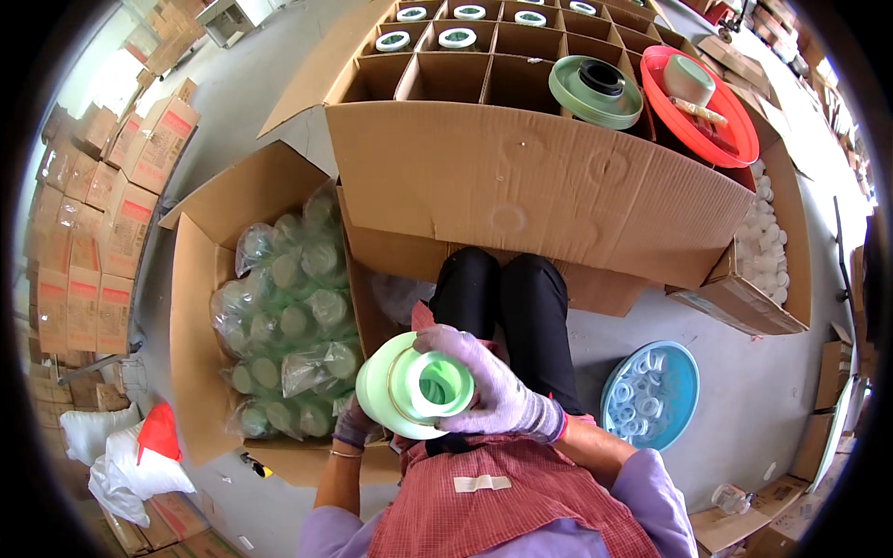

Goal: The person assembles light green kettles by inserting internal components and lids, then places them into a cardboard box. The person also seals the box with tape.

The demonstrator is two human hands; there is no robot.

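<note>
A light green, wide-necked round bottle (379,389) is held over my lap, its open mouth tipped up toward me. My gloved right hand (493,386) closes on the bottle's right side, with fingers over the rim. On the other side, my gloved left hand (354,424) supports it from beneath at the left; most of those fingers are hidden behind the bottle. Beside my left hand stands an open carton (203,321) with green-tinted pieces in clear plastic bags (286,321).
A large divided carton (521,181) stands ahead, with bottles in some cells. On its edge rest a green lid-like dish (577,102) and a red basin (744,139). At right are a box of white caps (767,237) and a blue basin (684,409) holding clear rings.
</note>
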